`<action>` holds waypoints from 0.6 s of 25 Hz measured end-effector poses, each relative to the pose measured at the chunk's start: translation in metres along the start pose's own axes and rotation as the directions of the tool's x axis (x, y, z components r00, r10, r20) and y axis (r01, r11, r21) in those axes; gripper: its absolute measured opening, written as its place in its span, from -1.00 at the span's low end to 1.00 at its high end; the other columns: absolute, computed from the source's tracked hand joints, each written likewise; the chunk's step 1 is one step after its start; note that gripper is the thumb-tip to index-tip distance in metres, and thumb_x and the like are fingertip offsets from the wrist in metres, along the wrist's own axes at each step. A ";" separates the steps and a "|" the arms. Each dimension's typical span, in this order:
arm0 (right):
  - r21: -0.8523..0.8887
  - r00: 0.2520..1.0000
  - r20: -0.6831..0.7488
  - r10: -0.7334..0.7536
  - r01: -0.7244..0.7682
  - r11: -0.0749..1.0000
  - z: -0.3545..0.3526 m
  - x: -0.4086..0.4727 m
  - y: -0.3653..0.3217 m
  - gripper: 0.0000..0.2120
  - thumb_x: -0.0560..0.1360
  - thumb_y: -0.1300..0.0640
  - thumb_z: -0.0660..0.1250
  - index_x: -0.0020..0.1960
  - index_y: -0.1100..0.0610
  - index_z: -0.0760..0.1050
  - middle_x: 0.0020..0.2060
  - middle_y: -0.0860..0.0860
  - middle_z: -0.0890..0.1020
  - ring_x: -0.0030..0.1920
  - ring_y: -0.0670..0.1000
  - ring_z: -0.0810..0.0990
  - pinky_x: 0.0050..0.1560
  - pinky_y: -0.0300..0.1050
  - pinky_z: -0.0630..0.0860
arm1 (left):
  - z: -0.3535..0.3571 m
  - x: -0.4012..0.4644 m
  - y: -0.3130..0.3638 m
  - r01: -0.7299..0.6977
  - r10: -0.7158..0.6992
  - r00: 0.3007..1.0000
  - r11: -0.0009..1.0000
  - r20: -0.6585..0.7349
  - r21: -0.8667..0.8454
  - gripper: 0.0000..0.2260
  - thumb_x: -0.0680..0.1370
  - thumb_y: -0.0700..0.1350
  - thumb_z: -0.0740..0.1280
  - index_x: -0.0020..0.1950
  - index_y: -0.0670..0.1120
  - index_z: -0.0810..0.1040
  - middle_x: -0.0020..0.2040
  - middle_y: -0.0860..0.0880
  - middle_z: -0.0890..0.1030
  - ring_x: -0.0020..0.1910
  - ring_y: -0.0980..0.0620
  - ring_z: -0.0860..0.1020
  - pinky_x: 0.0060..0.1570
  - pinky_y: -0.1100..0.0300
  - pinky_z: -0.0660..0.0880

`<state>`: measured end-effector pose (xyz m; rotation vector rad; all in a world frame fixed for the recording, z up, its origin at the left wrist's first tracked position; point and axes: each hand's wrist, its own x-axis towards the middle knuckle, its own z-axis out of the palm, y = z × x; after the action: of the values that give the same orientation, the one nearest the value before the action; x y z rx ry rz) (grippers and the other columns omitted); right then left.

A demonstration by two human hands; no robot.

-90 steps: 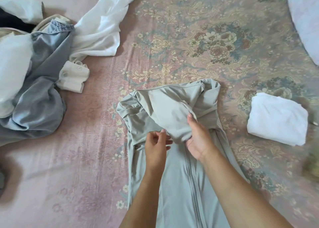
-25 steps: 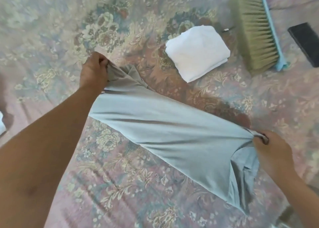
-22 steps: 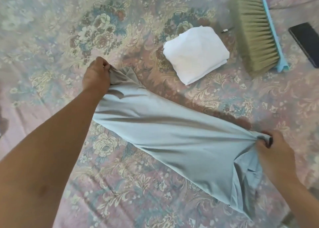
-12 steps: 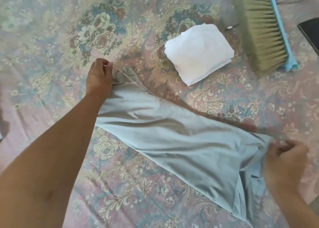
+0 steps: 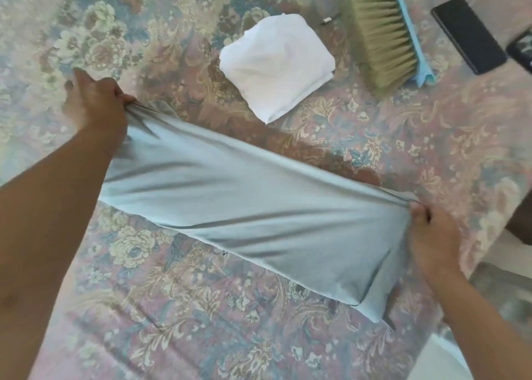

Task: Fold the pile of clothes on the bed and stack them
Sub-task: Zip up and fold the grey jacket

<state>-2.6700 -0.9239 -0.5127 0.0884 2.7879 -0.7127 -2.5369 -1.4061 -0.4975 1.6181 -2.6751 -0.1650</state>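
stretching grey garment (image 5: 253, 207) between hands (image 5: 95, 103)

Grey-blue garment (image 5: 244, 204) stretched taut above bed; folded white garment (image 5: 276, 65) beyond.

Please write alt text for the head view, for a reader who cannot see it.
Two hands, left and right, stretch a grey garment over a floral bed. Beyond it lie a folded white cloth, a brush and a phone.

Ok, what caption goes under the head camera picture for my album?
Left hand and right hand grip a grey-blue garment stretched over the bed.
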 end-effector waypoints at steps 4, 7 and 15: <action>-0.099 0.988 0.073 -0.136 0.143 0.985 -0.004 0.007 0.003 -0.66 0.63 0.08 0.10 0.15 0.32 0.50 0.03 0.34 0.53 0.10 0.28 0.45 0.07 0.07 0.34 | 0.011 -0.026 0.019 0.036 0.001 0.992 0.956 0.126 -0.291 -0.78 0.61 -0.10 0.21 0.20 -0.17 0.45 0.14 -0.30 0.53 0.10 -0.26 0.50 0.04 -0.01 0.41; 0.027 0.989 0.102 -0.107 0.105 0.994 -0.006 -0.006 0.000 -0.60 0.63 -0.02 0.07 -0.03 0.28 0.51 -0.11 0.23 0.54 -0.04 0.20 0.48 -0.16 -0.07 0.25 | 0.012 -0.090 0.034 -0.130 0.121 0.992 0.888 -0.048 -0.441 -0.69 0.60 -0.16 0.14 0.32 -0.23 0.35 0.20 -0.28 0.46 0.13 -0.21 0.47 0.06 0.03 0.40; 0.020 0.978 0.172 -0.118 0.117 0.993 -0.017 -0.010 -0.004 -0.63 0.58 0.09 0.22 -0.26 0.36 0.45 -0.28 0.29 0.50 -0.20 0.21 0.46 -0.20 0.03 0.31 | 0.045 -0.321 0.044 -0.866 0.852 0.474 0.497 0.223 -0.057 -0.43 0.50 0.22 0.14 0.45 0.02 0.35 0.47 -0.15 0.27 0.43 -0.27 0.24 0.26 -0.43 0.21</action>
<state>-2.6648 -0.9198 -0.4939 -0.1318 2.6402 -0.7247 -2.4289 -1.0989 -0.5239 0.0325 -3.2935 -0.2411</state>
